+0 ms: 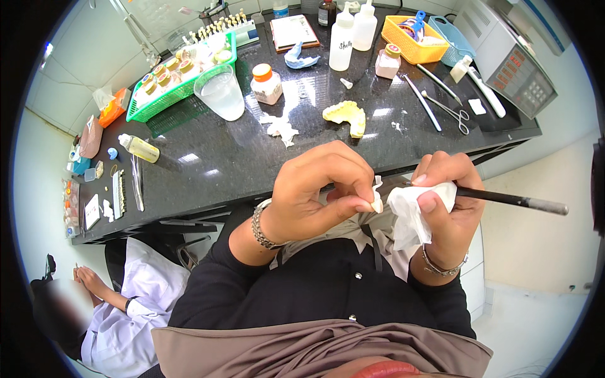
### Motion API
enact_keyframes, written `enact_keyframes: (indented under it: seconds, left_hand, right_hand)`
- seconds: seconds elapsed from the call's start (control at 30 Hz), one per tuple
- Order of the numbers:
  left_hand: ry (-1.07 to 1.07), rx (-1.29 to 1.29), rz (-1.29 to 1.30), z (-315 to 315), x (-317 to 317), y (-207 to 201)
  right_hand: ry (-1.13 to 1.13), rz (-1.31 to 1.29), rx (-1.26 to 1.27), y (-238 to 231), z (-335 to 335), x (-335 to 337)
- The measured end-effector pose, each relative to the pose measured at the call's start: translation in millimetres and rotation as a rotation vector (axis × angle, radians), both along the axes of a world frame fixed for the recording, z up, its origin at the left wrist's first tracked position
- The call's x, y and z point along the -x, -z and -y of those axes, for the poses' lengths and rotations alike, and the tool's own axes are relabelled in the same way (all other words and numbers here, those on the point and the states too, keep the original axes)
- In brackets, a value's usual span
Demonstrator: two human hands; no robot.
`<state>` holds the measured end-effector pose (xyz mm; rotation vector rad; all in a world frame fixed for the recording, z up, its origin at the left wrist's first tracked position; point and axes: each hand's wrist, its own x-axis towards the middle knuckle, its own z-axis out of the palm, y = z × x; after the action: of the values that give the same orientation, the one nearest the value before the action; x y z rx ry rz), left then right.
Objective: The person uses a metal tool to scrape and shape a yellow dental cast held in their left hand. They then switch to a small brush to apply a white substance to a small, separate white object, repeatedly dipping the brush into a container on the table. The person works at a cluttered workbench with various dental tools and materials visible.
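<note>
My left hand [324, 189] is closed, its thumb and forefinger pinching a small whitish piece [377, 200] whose kind I cannot make out. Just beside it, my right hand [457, 198] grips a crumpled white tissue [409, 217] together with a slim black-handled tool [498, 197]. The tool's grey end points off to the right; its other end is hidden by the tissue and fingers. Both hands are raised in front of the table's near edge. Beyond them on the dark tabletop lies a yellow dental cast [348, 118], a horseshoe-shaped arch.
Around the black table [208, 189] stand a green basket [183, 88] of jars, a plastic cup [220, 94], an orange-lidded jar [266, 85], white squeeze bottles [341, 41], scissors-like forceps [450, 113] and a grey machine [504, 57]. A seated person [126, 321] is at lower left.
</note>
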<state>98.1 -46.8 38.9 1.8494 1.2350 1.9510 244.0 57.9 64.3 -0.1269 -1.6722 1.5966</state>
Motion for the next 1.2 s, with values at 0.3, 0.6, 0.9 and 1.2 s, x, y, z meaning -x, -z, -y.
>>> enact_keyframes:
  seconds: [0.3, 0.6, 0.9, 1.2]
  left_hand:
    - [0.016, -0.067, -0.009, 2.1, -3.1, -2.6]
    - [0.074, -0.059, 0.027, 0.4, -3.0, -0.7]
    - [0.095, -0.035, 0.044, -1.2, -4.3, 1.4]
    - [0.111, -0.035, 0.045, -3.3, -3.6, 3.0]
  right_hand:
    - [0.117, -0.185, -0.487, 7.7, -3.3, 0.9]
    - [0.174, -0.211, -0.709, 11.3, -1.9, 0.9]
    - [0.195, -0.162, -0.775, 14.4, -1.7, -0.7]
    - [0.208, -0.16, -0.819, 17.4, -3.9, 0.0]
